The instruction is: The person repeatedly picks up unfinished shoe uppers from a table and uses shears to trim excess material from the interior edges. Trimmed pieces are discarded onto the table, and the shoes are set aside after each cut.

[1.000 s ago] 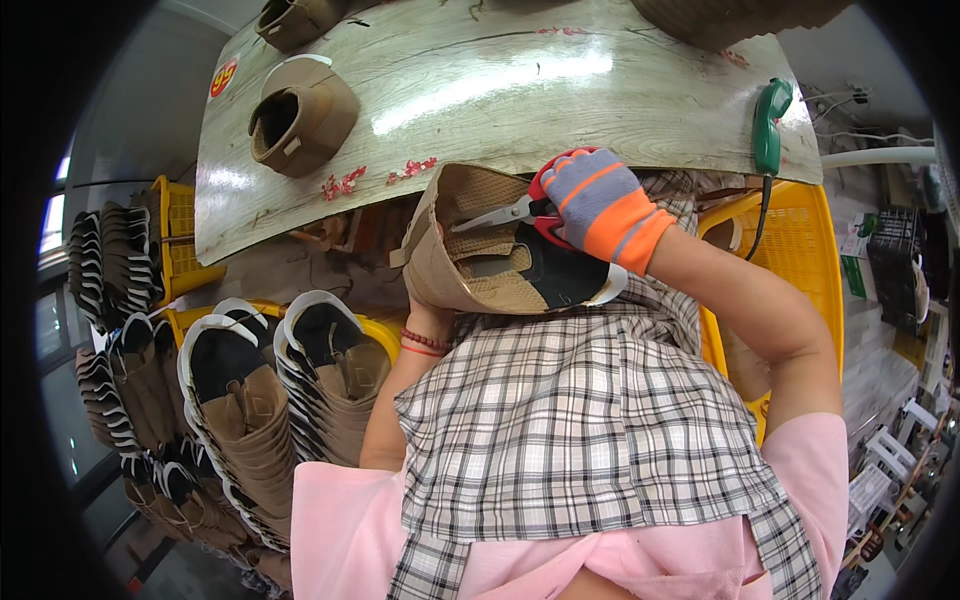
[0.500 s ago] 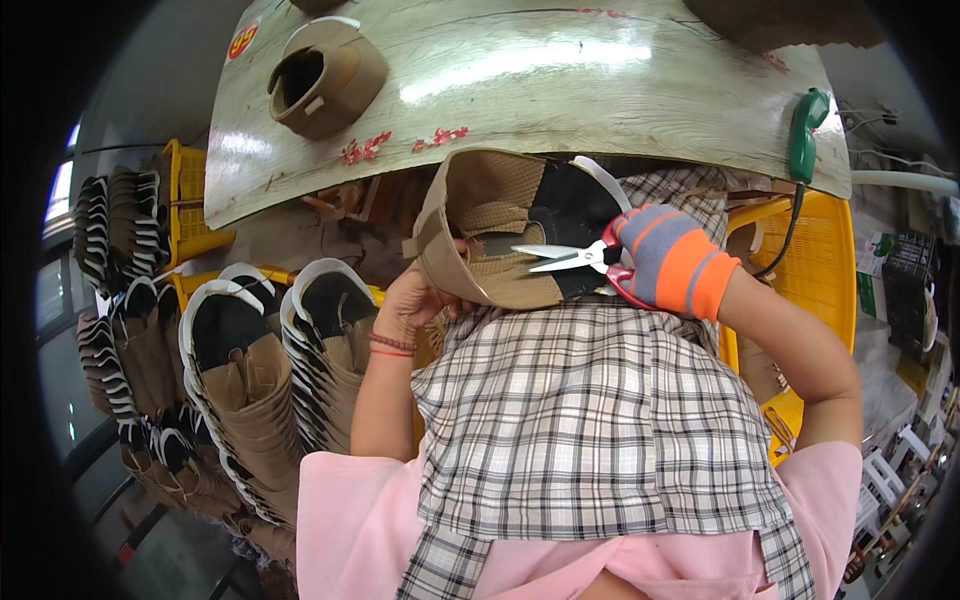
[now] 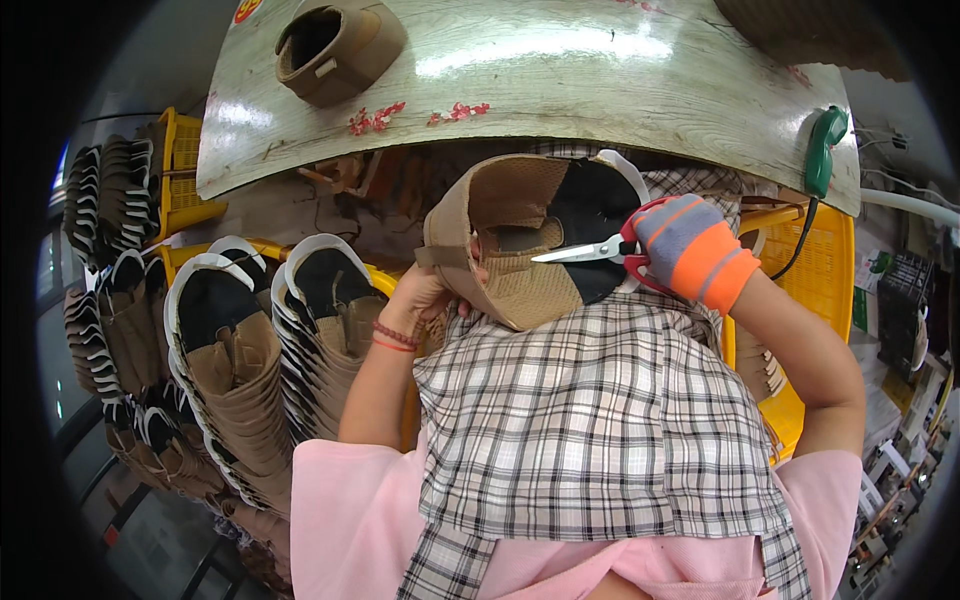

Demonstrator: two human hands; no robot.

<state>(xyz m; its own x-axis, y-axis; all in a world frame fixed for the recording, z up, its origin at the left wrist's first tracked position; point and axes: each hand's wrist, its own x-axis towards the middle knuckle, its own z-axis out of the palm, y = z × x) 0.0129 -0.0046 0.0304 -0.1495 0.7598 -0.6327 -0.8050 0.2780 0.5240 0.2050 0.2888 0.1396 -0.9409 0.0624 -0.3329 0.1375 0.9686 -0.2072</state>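
A brown shoe upper (image 3: 530,297) with mesh lining, a black section and a white rim sits tilted over my lap, its inside facing up. My bare left hand (image 3: 428,292) grips its left end, some fingers hidden behind the wall. In an orange and grey glove, my right hand (image 3: 697,250) is closed on the red handles of a pair of scissors (image 3: 588,251). Their blades are together and point left into the opening, over the lining. Whether the tips touch anything cannot be made out.
Ahead is a wooden-patterned table (image 3: 520,105) bearing another brown upper (image 3: 345,55) and a green handheld tool (image 3: 825,150) with a black cord. Stacks of uppers (image 3: 240,390) stand on my left. Yellow crates (image 3: 815,285) flank me.
The scissor blades, parted before, have come together. My right hand and the scissors have shifted slightly right. The upper has turned a little in my left hand, and the view has moved slightly.
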